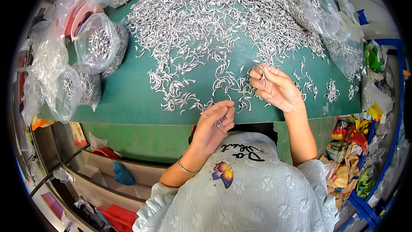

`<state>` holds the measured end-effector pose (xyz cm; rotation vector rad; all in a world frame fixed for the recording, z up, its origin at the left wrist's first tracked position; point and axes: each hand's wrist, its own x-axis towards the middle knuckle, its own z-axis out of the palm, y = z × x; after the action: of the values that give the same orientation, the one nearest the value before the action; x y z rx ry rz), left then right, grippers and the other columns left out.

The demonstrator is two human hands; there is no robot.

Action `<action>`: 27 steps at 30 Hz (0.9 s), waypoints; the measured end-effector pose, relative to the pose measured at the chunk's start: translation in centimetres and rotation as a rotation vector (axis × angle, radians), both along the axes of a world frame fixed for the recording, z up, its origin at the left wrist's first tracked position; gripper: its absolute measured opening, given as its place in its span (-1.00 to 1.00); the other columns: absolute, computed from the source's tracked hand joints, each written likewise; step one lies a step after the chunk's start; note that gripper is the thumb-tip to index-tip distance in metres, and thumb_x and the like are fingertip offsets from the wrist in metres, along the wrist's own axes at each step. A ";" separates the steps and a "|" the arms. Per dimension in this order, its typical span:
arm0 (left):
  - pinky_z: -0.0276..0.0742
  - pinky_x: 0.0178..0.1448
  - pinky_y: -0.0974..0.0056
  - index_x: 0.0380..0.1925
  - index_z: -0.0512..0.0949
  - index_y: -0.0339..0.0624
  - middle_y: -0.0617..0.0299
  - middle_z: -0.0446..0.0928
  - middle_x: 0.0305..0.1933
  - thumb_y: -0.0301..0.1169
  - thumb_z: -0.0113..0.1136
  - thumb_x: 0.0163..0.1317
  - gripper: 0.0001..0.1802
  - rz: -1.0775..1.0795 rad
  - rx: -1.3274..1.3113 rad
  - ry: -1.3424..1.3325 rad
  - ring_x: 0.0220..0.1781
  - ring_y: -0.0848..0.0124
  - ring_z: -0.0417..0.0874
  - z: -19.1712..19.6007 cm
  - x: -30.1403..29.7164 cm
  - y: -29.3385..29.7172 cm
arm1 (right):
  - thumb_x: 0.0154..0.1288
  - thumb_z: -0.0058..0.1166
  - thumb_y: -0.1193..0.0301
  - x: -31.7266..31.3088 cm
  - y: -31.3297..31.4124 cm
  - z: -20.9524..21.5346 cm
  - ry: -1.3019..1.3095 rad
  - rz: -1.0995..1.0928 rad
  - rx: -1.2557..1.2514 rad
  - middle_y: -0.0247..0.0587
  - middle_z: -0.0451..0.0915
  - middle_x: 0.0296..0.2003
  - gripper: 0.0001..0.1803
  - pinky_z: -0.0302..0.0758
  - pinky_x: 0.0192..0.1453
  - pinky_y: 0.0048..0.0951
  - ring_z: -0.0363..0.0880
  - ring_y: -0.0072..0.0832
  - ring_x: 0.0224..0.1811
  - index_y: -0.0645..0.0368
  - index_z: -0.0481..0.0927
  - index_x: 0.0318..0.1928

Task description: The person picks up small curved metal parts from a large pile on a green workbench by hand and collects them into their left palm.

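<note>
We find the bare left hand (213, 121), lower centre, and bare right hand (280, 89), right of centre, each gripping a curved silver metallic piece (263, 78) below a loose silver heap (206, 4).

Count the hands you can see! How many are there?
2. The left hand is by the near edge of the green table, holding a silver piece. The right hand is farther forward, holding another silver piece. No others show.

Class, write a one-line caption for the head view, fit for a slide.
The left hand and right hand hold curved silvery pieces at a green table strewn with many more.
</note>
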<state>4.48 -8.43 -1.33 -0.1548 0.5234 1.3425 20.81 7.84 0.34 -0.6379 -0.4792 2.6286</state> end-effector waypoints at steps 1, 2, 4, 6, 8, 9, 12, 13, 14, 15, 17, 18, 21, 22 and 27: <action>0.25 -0.34 0.45 -0.06 0.51 -0.33 0.28 0.41 -0.39 -0.48 0.02 0.32 -0.77 -0.002 -0.002 -0.001 -0.44 0.55 0.30 0.0 0.0 0.0 | 0.46 -0.12 0.38 0.1 0.0 -0.1 0.025 0.010 -0.028 -0.33 0.41 -0.29 -0.86 0.28 -0.47 -0.67 0.29 -0.63 -0.41 0.16 0.43 -0.13; 0.25 -0.34 0.45 -0.06 0.51 -0.33 0.28 0.40 -0.39 -0.48 0.02 0.32 -0.77 -0.004 -0.005 -0.002 -0.44 0.55 0.30 0.0 0.1 0.0 | 0.46 -0.13 0.38 0.1 0.0 -0.1 0.050 0.020 -0.056 -0.32 0.42 -0.29 -0.86 0.30 -0.46 -0.65 0.30 -0.62 -0.40 0.17 0.43 -0.12; 0.25 -0.34 0.45 -0.07 0.51 -0.33 0.28 0.40 -0.39 -0.48 0.02 0.32 -0.77 0.000 -0.010 0.010 -0.44 0.56 0.30 0.1 0.0 0.0 | 0.46 -0.14 0.38 0.2 -0.2 -0.1 0.041 0.025 -0.048 -0.30 0.43 -0.30 -0.84 0.35 -0.44 -0.63 0.32 -0.60 -0.40 0.20 0.43 -0.10; 0.24 -0.35 0.45 -0.07 0.51 -0.33 0.29 0.40 -0.40 -0.47 0.02 0.33 -0.77 0.008 -0.012 0.030 -0.44 0.56 0.30 0.2 0.0 0.0 | 0.46 -0.16 0.37 0.6 -0.6 0.2 -0.032 0.011 0.031 -0.29 0.43 -0.31 -0.80 0.38 -0.42 -0.61 0.33 -0.58 -0.40 0.23 0.42 -0.07; 0.22 -0.37 0.46 -0.07 0.51 -0.33 0.31 0.38 -0.43 -0.46 0.01 0.34 -0.77 -0.001 -0.010 0.085 -0.46 0.58 0.28 0.4 -0.2 -0.3 | 0.46 -0.16 0.38 0.9 -0.5 0.2 -0.041 -0.052 0.170 -0.28 0.42 -0.31 -0.78 0.35 -0.44 -0.59 0.33 -0.59 -0.38 0.24 0.42 -0.03; 0.21 -0.38 0.46 -0.08 0.51 -0.33 0.32 0.37 -0.45 -0.45 0.00 0.35 -0.77 -0.006 -0.009 0.112 -0.46 0.59 0.28 0.4 -0.3 -0.4 | 0.46 -0.16 0.38 0.9 -0.5 0.2 -0.045 -0.084 0.241 -0.28 0.41 -0.30 -0.77 0.33 -0.45 -0.58 0.33 -0.59 -0.37 0.25 0.41 0.00; 0.15 -0.44 0.47 -0.10 0.51 -0.33 0.37 0.30 -0.52 -0.40 -0.03 0.38 -0.76 0.012 -0.010 0.174 -0.51 0.61 0.22 0.2 -0.3 -0.7 | 0.31 0.09 0.35 -1.0 -0.1 -0.1 -0.538 0.102 0.883 -0.48 0.26 -0.53 -0.77 0.23 -0.50 -0.57 0.22 -0.63 -0.53 0.20 0.51 -0.10; 0.12 -0.46 0.48 -0.11 0.51 -0.33 0.38 0.26 -0.54 -0.38 -0.04 0.39 -0.76 -0.008 -0.020 0.180 -0.53 0.62 0.19 0.3 -0.3 -0.6 | 0.26 0.18 0.34 -1.9 -0.3 0.2 -0.709 0.162 1.095 -0.55 0.21 -0.60 -0.76 0.20 -0.51 -0.57 0.18 -0.64 -0.58 0.19 0.55 -0.13; 0.09 -0.48 0.48 -0.13 0.51 -0.33 0.40 0.21 -0.56 -0.36 -0.05 0.40 -0.75 -0.027 -0.030 0.187 -0.54 0.62 0.16 0.4 -0.3 -0.4 | 0.14 0.29 0.35 -3.6 -1.1 0.6 -0.984 0.069 1.374 -0.51 0.30 -0.70 -0.79 0.25 -0.53 -0.44 0.24 -0.51 -0.69 0.16 0.58 -0.27; 0.06 -0.51 0.49 -0.14 0.50 -0.32 0.42 0.17 -0.58 -0.34 -0.06 0.41 -0.74 -0.038 -0.046 0.198 -0.56 0.62 0.13 0.7 -0.3 -0.4 | 0.13 0.29 0.35 -4.5 -1.4 0.0 -1.015 0.074 1.542 -0.44 0.35 -0.69 -0.79 0.26 -0.53 -0.40 0.29 -0.45 -0.68 0.16 0.58 -0.27; -0.01 -0.56 0.49 -0.16 0.50 -0.31 0.45 0.10 -0.62 -0.32 -0.09 0.43 -0.73 -0.064 -0.052 0.215 -0.60 0.64 0.06 1.2 -0.3 -0.3 | 0.11 0.28 0.35 -5.5 -1.5 -1.3 -1.090 0.074 1.877 -0.30 0.46 -0.66 -0.78 0.28 -0.53 -0.32 0.39 -0.33 -0.66 0.16 0.57 -0.28; -0.05 -0.59 0.50 -0.18 0.50 -0.30 0.46 0.06 -0.63 -0.31 -0.11 0.44 -0.72 -0.065 -0.056 0.222 -0.63 0.65 0.03 1.2 -0.4 -0.4 | 0.08 0.28 0.35 -5.4 -1.7 -0.9 -1.136 0.213 1.818 -0.15 0.54 -0.59 -0.78 0.31 -0.50 -0.24 0.47 -0.21 -0.59 0.14 0.58 -0.28; -0.10 -0.63 0.49 -0.21 0.50 -0.29 0.48 0.02 -0.67 -0.25 -0.17 0.47 -0.67 -0.050 -0.053 0.190 -0.68 0.65 -0.03 0.7 -1.1 -1.2 | 0.07 0.29 0.33 -4.2 -0.9 -0.1 -1.062 0.362 1.731 -0.16 0.53 -0.61 -0.76 0.33 -0.50 -0.25 0.46 -0.23 -0.62 0.13 0.59 -0.26; -0.11 -0.64 0.49 -0.20 0.50 -0.28 0.49 0.01 -0.67 -0.24 -0.18 0.48 -0.65 -0.048 -0.053 0.168 -0.68 0.65 -0.04 0.5 -1.1 -1.3 | 0.07 0.28 0.33 -4.7 -0.3 1.2 -1.135 0.509 1.559 -0.14 0.55 -0.56 -0.75 0.36 -0.48 -0.23 0.48 -0.24 -0.59 0.12 0.59 -0.24; -0.14 -0.64 0.49 -0.15 0.44 -0.31 0.48 -0.01 -0.68 -0.19 -0.21 0.49 -0.62 -0.098 -0.089 0.133 -0.69 0.66 -0.05 0.9 -0.9 -0.8 | 0.14 0.20 0.38 -7.7 -0.7 -1.3 -0.854 0.132 1.876 -0.18 0.57 -0.44 -0.83 0.40 -0.39 -0.22 0.52 -0.16 -0.46 0.08 0.59 -0.23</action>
<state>3.60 -9.24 -0.42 -0.1117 0.6950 1.2400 13.09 7.18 -0.99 -0.8188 -2.5676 0.7899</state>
